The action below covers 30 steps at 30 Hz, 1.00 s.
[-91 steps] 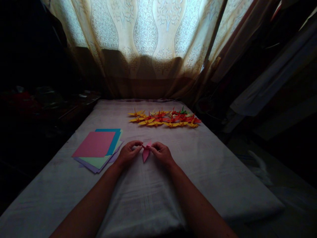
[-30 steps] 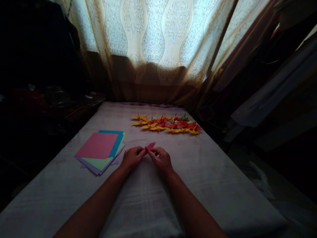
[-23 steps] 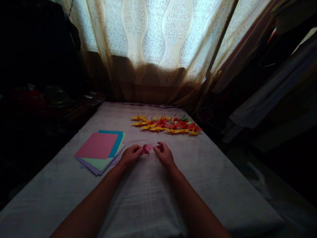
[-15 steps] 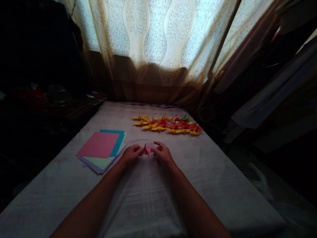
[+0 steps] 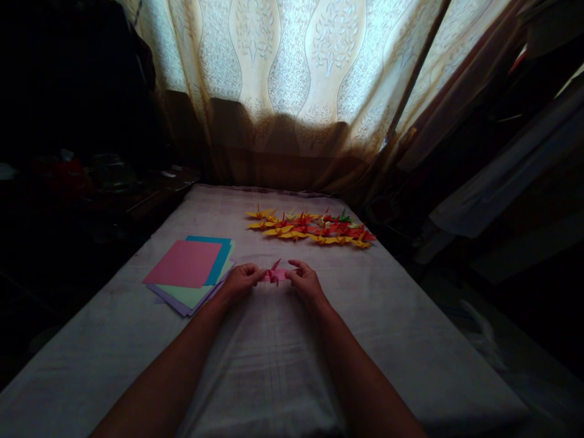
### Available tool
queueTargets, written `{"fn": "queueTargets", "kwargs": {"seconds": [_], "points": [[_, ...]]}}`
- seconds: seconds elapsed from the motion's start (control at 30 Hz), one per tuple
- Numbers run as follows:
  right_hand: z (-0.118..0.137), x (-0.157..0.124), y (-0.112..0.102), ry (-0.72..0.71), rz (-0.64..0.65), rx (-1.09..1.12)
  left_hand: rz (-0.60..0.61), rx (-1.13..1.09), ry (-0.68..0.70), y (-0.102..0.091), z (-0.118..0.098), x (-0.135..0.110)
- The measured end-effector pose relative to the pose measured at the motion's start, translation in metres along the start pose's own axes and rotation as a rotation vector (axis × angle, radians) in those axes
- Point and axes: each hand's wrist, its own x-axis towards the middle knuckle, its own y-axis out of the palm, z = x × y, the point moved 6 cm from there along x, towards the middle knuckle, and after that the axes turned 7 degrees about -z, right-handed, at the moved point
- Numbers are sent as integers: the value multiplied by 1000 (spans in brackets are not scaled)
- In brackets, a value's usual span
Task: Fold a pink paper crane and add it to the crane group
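Pink paper fold (image 5: 275,275): I see it at the centre of the frame, low over the white-clothed bench (image 5: 410,340), held between the two hands.
Left hand (image 5: 240,281): just left of the fold, with finger and thumb pinched together on its left end and the knuckles facing up.
Right hand (image 5: 305,281): just right of the fold, with the fingertips closed on its right end. The index finger arches over the top.
Which hand is nearer: neither, as I read it. Each holds one end and the fold sits midway between them.
Long axis: it runs left to right across the frame, in line with the gap between the two hands.
Which way it points: the flat ends aim outward into each grip. One thin tip stands up from the middle and leans toward the top of the frame. I cannot tell in this dim light whether the underside touches the cloth.
Stack of coloured sheets (image 5: 187,264): lies flat at left of centre, near the left hand but apart from it, with a pink sheet on top.
Row of folded paper birds (image 5: 311,226): yellow, orange and red, lined up above the hands in the frame and well apart from them.
Curtain (image 5: 292,73): backlit, filling the top of the frame.
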Motion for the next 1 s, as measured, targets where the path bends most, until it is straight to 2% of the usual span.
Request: {"fn": "queueTargets", "kwargs": {"seconds": [0.7, 1.0], "points": [[-2, 3, -19, 9, -60, -36, 29, 37, -40, -1, 5, 2], [-6, 7, -22, 42, -58, -44, 3, 43, -53, -2, 8, 3]]}}
